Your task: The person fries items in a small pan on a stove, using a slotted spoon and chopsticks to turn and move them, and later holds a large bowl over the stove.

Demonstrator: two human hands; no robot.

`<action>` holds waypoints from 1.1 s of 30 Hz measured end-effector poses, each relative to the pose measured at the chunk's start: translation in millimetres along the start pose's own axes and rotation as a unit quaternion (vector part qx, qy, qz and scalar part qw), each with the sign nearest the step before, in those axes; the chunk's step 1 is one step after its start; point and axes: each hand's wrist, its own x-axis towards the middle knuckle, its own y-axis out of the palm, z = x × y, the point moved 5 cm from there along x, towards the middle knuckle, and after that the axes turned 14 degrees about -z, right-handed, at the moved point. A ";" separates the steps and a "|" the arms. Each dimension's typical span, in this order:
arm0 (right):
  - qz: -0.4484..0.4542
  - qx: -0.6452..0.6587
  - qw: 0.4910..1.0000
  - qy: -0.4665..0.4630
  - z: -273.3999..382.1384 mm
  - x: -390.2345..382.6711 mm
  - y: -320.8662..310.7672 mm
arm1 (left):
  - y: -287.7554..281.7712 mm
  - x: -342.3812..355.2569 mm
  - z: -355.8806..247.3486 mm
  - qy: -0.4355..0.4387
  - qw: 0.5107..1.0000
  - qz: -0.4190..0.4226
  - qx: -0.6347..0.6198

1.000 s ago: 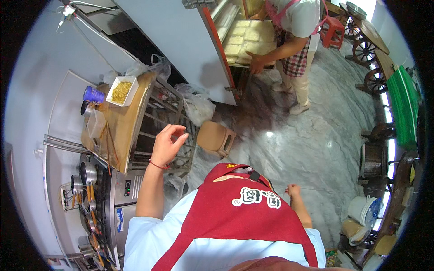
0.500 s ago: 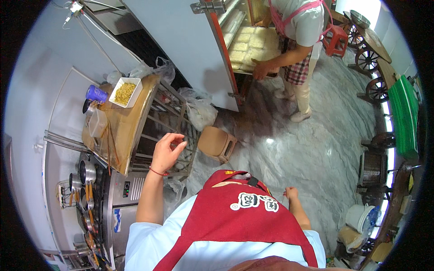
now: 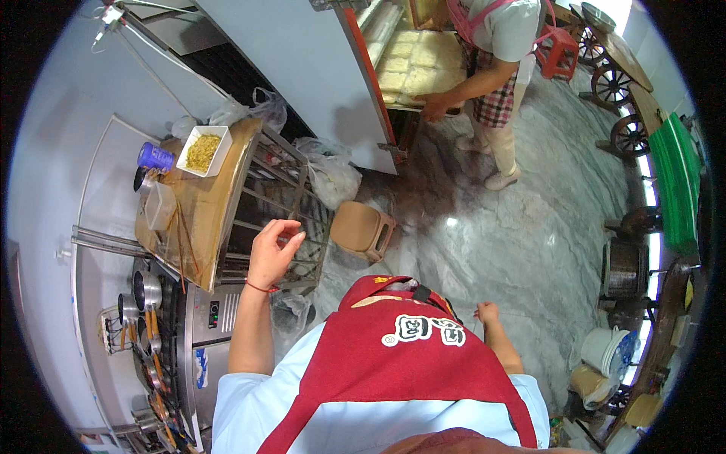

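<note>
A: Where is the person's left hand (image 3: pixel 274 253), and how are its fingers (image 3: pixel 283 225)?

B: It is raised, and in the view it lies just outside the right edge of the bench (image 3: pixel 207 216). The fingers are loosely curled, and the thumb stands apart from them, with a gap between.

A: And the right hand (image 3: pixel 488 312)?

B: That one is near the right side of the red apron (image 3: pixel 378 359), above the floor (image 3: pixel 522 253). Its fingers look bent, but it is small there, so one cannot tell how tightly.

A: Which thing is nearest to the left hand?

B: The brown stool (image 3: pixel 355 227). It stands on the floor, beyond the bench's right edge, well apart from the fingertips. A clear bag (image 3: pixel 334 183) is just behind it.

A: What does the bench carry?

B: Near its far edge is a white dish (image 3: pixel 221 160) with yellow crumbs (image 3: pixel 202 153). A purple cup (image 3: pixel 155 157) is at the far left corner, and a clear box (image 3: pixel 159 206) is along the left edge. Thin sticks (image 3: pixel 181 240) lie toward the near edge.

A: Is somebody else present?

B: Yes, another person (image 3: pixel 499 41) is at the cabinet (image 3: pixel 302 68), with one hand (image 3: pixel 432 108) at the edge of a tray of pale blocks (image 3: pixel 423 72).
</note>
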 end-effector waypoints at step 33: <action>0.000 -0.050 0.999 -0.021 29.6 -9.4 6.9 | -9.4 -0.7 12.5 -0.035 0.999 0.007 -0.012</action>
